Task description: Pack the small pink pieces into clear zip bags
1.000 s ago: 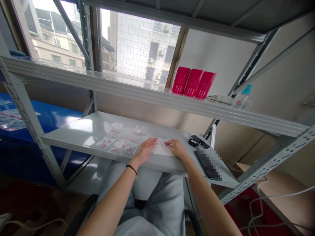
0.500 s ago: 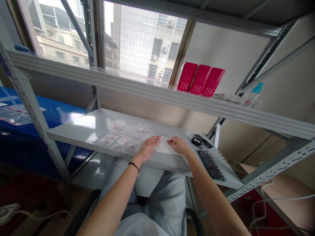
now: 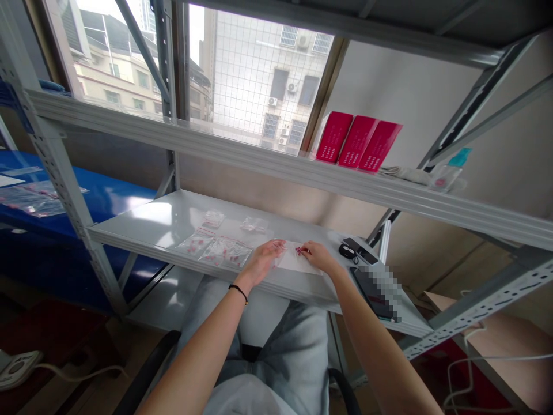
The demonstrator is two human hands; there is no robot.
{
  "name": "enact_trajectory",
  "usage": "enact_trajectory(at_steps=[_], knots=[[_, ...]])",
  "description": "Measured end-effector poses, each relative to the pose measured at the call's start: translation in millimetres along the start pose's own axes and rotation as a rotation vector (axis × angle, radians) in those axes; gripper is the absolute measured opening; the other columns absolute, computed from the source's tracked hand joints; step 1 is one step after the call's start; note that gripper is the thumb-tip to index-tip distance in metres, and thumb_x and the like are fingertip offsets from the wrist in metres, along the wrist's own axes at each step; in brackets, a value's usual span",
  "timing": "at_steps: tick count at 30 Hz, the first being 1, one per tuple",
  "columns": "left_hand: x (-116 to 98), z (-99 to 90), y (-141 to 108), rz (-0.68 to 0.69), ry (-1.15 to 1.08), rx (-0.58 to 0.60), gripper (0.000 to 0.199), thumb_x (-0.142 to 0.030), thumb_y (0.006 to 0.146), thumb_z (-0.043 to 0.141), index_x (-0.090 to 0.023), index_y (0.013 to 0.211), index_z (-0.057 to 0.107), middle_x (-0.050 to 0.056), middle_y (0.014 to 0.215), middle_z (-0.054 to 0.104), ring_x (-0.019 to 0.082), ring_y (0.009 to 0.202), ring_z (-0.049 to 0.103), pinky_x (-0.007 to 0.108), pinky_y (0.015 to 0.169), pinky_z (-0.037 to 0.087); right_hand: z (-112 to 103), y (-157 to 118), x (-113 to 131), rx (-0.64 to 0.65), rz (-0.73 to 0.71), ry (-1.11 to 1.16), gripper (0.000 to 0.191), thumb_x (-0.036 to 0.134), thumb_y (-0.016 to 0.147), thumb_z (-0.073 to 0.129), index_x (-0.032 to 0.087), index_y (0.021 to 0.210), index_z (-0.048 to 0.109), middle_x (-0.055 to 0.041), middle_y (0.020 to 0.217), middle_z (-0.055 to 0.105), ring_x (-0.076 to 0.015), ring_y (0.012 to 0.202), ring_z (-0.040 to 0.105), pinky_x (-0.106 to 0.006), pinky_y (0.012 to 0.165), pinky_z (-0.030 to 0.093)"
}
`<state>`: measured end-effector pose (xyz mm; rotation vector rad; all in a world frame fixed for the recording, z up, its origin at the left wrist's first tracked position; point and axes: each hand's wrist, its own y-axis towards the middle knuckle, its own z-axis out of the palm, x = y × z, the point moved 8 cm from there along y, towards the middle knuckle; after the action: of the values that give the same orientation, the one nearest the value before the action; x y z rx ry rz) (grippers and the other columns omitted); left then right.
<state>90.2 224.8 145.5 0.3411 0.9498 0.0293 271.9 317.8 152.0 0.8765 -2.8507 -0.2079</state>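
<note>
My left hand (image 3: 262,260) is closed on the edge of a clear plastic bag, only partly visible beside the fingers. My right hand (image 3: 318,255) pinches at small dark-red pieces (image 3: 298,251), too small to name, over a white sheet (image 3: 294,263). To the left of my left hand lie clear zip bags with red bits inside, one bag (image 3: 227,251) nearer and another bag (image 3: 195,243) further left. Behind them rest two smaller clear packets, a left packet (image 3: 213,218) and a right packet (image 3: 254,225).
Right of my hands are a black round coiled item (image 3: 347,251), a dark phone-like slab (image 3: 360,250) and a partly blurred dark tablet (image 3: 371,291). An upper shelf (image 3: 259,154) crosses above, bearing red boxes (image 3: 358,142) and a spray bottle (image 3: 451,169). A metal post (image 3: 69,173) stands left.
The whole view has shifted slightly to the right. Both hands stay in nearly the same place over the white sheet, with the red pieces still at my right fingertips.
</note>
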Motion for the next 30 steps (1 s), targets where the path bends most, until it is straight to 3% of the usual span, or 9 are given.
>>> enact_trajectory(at_steps=[4,8,11,15,19,24,28,30], knots=[[0,0.3,0,0.006,0.010,0.004,0.037,-0.038,0.077,0.082,-0.018,0.108,0.076,0.008,0.104,0.070,0.020,0.098,0.060,0.030,0.088,0.038,-8,-1,1,-0.014,-0.015,0.036,0.020,0.019,0.093,0.055,0.018,0.093,0.075,-0.0084,0.096,0.074,-0.0196,0.087,0.065,-0.025,0.081,0.045],[1,1.2,-1,-0.005,0.030,0.022,0.038,-0.037,0.077,0.082,-0.019,0.109,0.075,0.007,0.105,0.070,0.020,0.096,0.060,0.030,0.087,0.039,-41,-10,18,-0.117,-0.036,0.111,0.022,0.020,0.095,0.051,0.016,0.093,0.073,-0.0086,0.094,0.072,-0.0196,0.085,0.065,-0.027,0.079,0.047],[1,3.2,-2,-0.028,0.035,0.043,0.039,-0.036,0.078,0.082,-0.019,0.112,0.075,0.007,0.106,0.070,0.020,0.097,0.060,0.030,0.086,0.040,-76,-22,50,-0.220,-0.081,0.196,0.026,0.027,0.100,0.046,0.019,0.104,0.070,-0.0076,0.101,0.071,-0.0185,0.088,0.065,-0.028,0.080,0.048],[-3,9.1,-4,0.000,0.035,0.077,0.037,-0.036,0.076,0.082,-0.018,0.108,0.076,0.008,0.105,0.071,0.021,0.098,0.060,0.030,0.088,0.039,-107,-35,111,-0.262,-0.295,0.305,0.025,0.033,0.102,0.047,0.023,0.106,0.070,-0.0066,0.102,0.069,-0.0193,0.089,0.064,-0.030,0.083,0.049],[-3,12.7,-5,0.001,0.032,0.107,0.029,-0.037,0.077,0.081,-0.016,0.096,0.078,0.008,0.096,0.072,0.020,0.090,0.061,0.029,0.083,0.041,-106,-38,139,-0.207,-0.426,0.330,0.026,0.030,0.102,0.047,0.022,0.103,0.072,-0.0072,0.100,0.068,-0.0196,0.092,0.064,-0.031,0.084,0.050],[6,11.1,-4,-0.112,0.022,0.131,0.043,-0.045,0.074,0.083,-0.016,0.105,0.077,0.010,0.095,0.072,0.021,0.085,0.064,0.030,0.078,0.044,-96,-47,123,-0.221,-0.402,0.375,0.029,0.023,0.099,0.047,0.024,0.117,0.070,-0.0098,0.120,0.062,-0.0214,0.103,0.062,-0.036,0.093,0.051],[4,22.0,-19,-0.177,0.083,0.246,0.045,-0.054,0.076,0.079,-0.015,0.100,0.079,0.011,0.091,0.074,0.025,0.085,0.065,0.033,0.077,0.045,-79,-68,124,-0.145,-0.368,0.393,0.022,0.025,0.099,0.052,0.026,0.103,0.073,-0.0089,0.125,0.057,-0.0202,0.101,0.062,-0.037,0.096,0.050],[-4,23.9,-36,-0.165,0.155,0.242,0.040,-0.053,0.078,0.077,-0.015,0.091,0.080,0.009,0.087,0.074,0.026,0.084,0.065,0.034,0.076,0.045,-72,-83,130,-0.138,-0.328,0.460,0.020,0.025,0.099,0.052,0.024,0.100,0.072,-0.0092,0.122,0.058,-0.0199,0.100,0.062,-0.035,0.094,0.050]])
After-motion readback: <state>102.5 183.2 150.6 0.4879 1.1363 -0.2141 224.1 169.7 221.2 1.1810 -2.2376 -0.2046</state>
